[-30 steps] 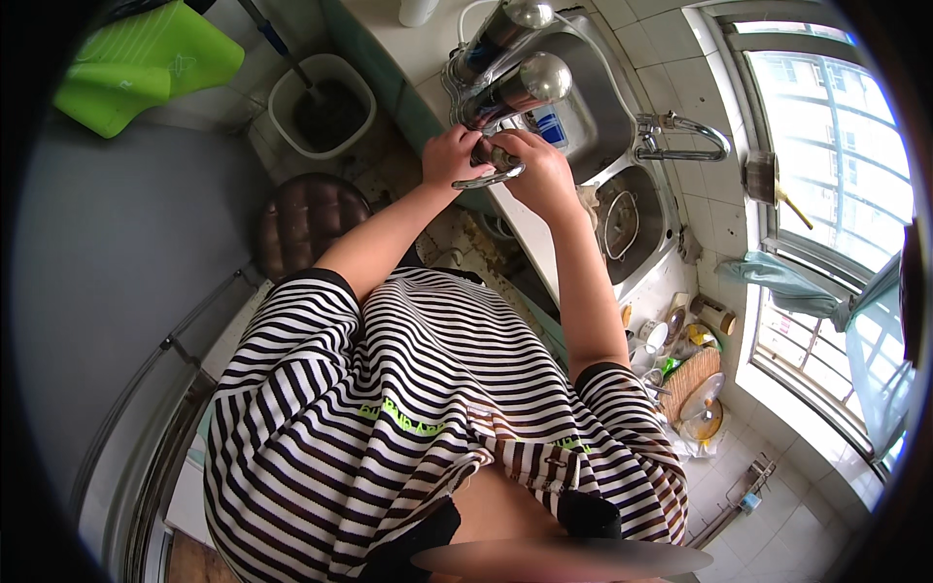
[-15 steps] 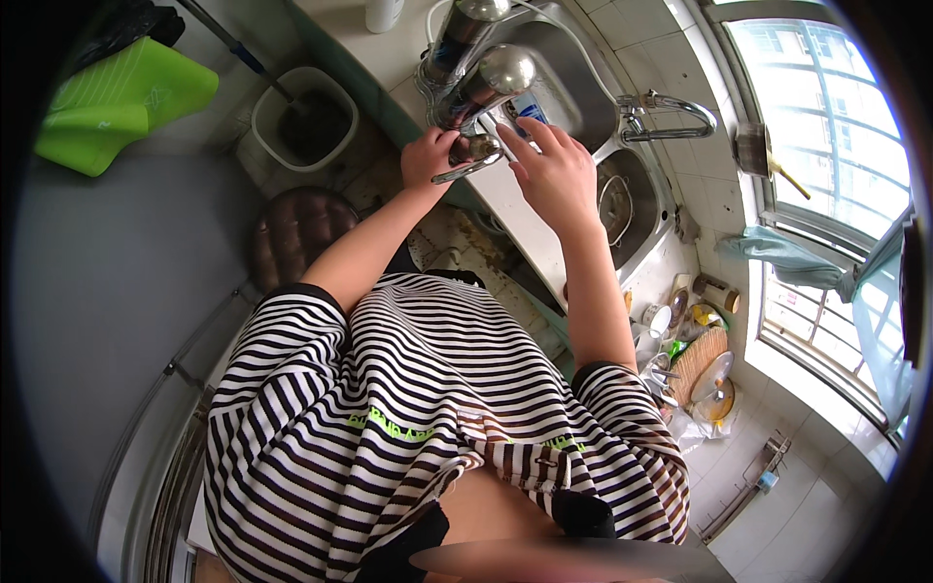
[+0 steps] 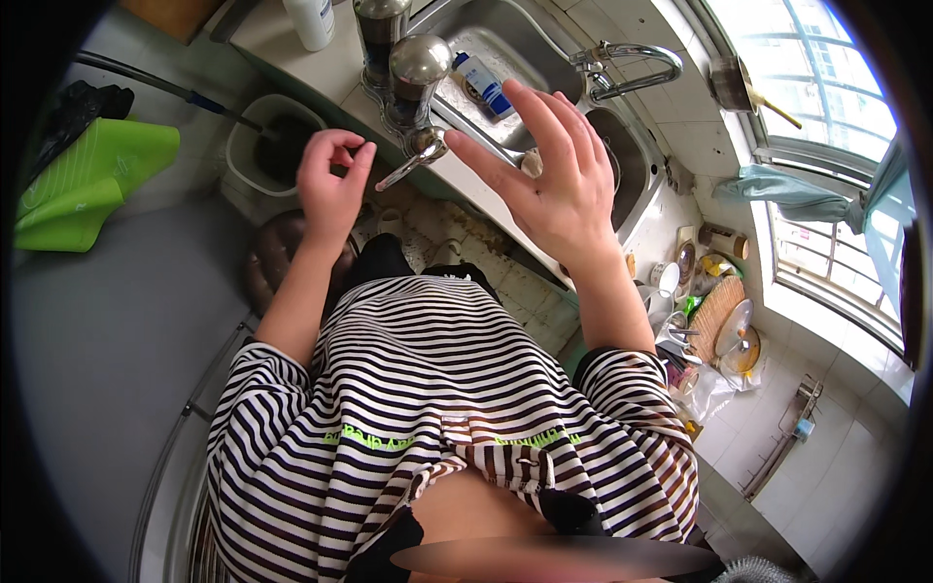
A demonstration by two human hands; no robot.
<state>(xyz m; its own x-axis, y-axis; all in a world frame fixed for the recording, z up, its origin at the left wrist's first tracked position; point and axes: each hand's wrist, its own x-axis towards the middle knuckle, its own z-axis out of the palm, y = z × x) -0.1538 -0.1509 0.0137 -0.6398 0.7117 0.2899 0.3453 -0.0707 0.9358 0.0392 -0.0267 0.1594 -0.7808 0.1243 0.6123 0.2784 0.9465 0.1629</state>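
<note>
Twin-domed metal unit (image 3: 418,76) | left hand (image 3: 327,185) has left it, loosely curled, empty | right hand (image 3: 564,189) spread wide, empty

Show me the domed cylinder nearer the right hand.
The front cylinder, its whole dome in view; the other cylinder, behind, is cut off at the picture's top.

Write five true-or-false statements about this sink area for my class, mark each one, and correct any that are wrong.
1. The left hand grips the small chrome spout. False: it is apart from the spout.
2. The right hand is open. True.
3. A blue-and-white package lies in the sink. True.
4. The bin beside the counter is bright green. False: it is whitish.
5. The person's top is striped. True.
</note>
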